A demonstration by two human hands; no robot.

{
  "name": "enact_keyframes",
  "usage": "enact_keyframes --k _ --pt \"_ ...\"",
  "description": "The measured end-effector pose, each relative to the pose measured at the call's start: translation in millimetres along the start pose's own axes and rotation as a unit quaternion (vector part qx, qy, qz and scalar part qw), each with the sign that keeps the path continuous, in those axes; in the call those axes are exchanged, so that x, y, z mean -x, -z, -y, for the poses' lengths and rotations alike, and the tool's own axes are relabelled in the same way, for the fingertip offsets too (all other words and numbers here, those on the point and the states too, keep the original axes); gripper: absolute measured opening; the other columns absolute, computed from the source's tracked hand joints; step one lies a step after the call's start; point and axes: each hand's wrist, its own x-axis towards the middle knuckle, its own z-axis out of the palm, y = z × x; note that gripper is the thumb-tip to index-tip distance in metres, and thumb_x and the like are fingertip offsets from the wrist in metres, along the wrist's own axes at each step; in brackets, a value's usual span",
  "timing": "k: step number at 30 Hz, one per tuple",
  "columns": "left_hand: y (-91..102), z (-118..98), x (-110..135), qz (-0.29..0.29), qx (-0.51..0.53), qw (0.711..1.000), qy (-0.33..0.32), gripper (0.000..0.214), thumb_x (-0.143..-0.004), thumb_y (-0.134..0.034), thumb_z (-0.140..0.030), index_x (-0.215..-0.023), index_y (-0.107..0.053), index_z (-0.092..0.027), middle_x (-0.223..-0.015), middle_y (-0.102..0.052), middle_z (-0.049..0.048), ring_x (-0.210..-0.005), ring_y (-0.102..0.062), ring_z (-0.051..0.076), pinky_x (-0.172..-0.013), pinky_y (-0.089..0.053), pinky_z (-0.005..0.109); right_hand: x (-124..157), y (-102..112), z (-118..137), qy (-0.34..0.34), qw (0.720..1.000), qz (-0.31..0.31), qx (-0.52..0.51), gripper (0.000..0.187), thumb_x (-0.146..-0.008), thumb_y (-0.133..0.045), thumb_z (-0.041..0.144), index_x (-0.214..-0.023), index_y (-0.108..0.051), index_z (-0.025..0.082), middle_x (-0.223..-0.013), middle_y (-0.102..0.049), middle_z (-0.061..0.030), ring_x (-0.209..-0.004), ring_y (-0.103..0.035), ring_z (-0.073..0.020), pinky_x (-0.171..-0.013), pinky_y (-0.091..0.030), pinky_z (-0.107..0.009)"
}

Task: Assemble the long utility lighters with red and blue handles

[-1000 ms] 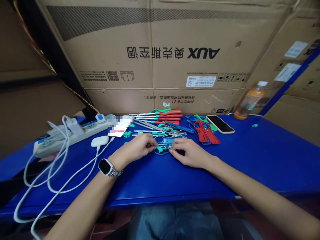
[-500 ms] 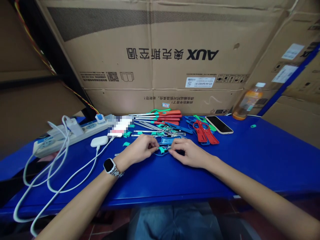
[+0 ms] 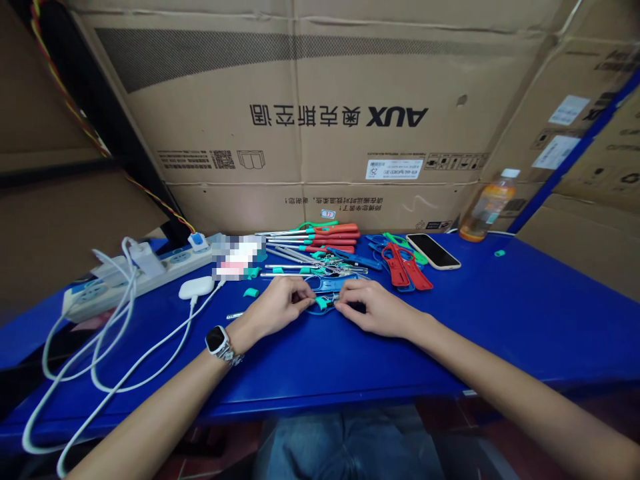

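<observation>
At the centre of the frame, above the blue surface [image 3: 350, 373], my left grip [image 3: 287, 301] pinches 1 green piece [image 3: 321, 303] beside the dark part [image 3: 331, 300] my right grip [image 3: 375, 308] holds. I judge this a fitting step; next calls for fine alignment.

Large black print, upside down on a big cardboard box [image 3: 250, 73] standing behind the counter [image 3: 500, 327], reads "AUX 奥克斯空调". Nearer the box's lower edge, smaller upside-down lines read "师傅您辛苦了!" and "请在搬运时对我温柔些,谢谢您!". A white label [image 3: 394, 169] between carries "25" beside a barcode, its model line too fine to read surely. A QR code [image 3: 224, 159] is printed to the left, a row of handling symbols [image 3: 456, 162] to the right. The small sticker [image 3: 328, 214] at the base and the bottle's wrapper [image 3: 491, 218] are illegible. On the far-right cardboard [image 3: 595, 220], a recycling triangle [image 3: 629, 178] shows.
</observation>
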Motion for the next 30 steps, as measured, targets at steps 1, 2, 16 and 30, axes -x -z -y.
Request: enact_keyframes --k 1,2,16,30 --pt "-0.2 1 0 0.0 0.0 1.0 -0.005 0.013 -0.085 -0.061 -0.016 -0.079 -0.072 -0.014 -0.074 -0.066 0.0028 -0.061 -0.056 0.012 -0.057 -0.041 0.022 0 -1 2 -0.009 1.0 -0.005 0.011 0.025 -0.097 -0.051 0.026 -0.08 -0.067 0.016 -0.084 -0.062 -0.0033 -0.075 -0.059 -0.0134 -0.073 -0.043 -0.026" --pt "-0.5 1 0 -0.001 -0.001 1.0 -0.01 0.013 -0.085 -0.061 -0.016 -0.079 -0.072 -0.014 -0.074 -0.066 0.0027 -0.06 -0.056 0.012 -0.057 -0.041 0.022 -1 -3 5 -0.023 0.999 -0.015 0.026 0.025 -0.096 -0.052 0.026 -0.079 -0.066 0.016 -0.083 -0.061 -0.0033 -0.073 -0.058 -0.0133 -0.07 -0.042 -0.026" --pt "1.4 4 3 -0.004 -0.049 0.997 -0.057 0.007 -0.085 -0.063 -0.014 -0.088 -0.069 -0.016 -0.078 -0.062 0.0008 -0.067 -0.057 0.014 -0.064 -0.043 0.025 -31 -26 30 -0.126 0.984 -0.054 0.115 0.011 -0.084 -0.059 0.026 -0.092 -0.064 0.02 -0.089 -0.067 -0.0029 -0.074 -0.062 -0.0172 -0.058 -0.031 -0.027" --pt "4.7 20 7 0.057 -0.074 0.985 -0.145 0.015 -0.093 -0.06 -0.024 -0.086 -0.072 -0.019 -0.097 -0.056 0.0048 -0.085 -0.058 0.017 -0.079 -0.047 0.03 -30 -26 34 -0.128 0.979 -0.028 0.159 0.015 -0.087 -0.054 0.025 -0.095 -0.066 0.019 -0.095 -0.067 -0.005 -0.073 -0.063 -0.0175 -0.06 -0.034 -0.027"
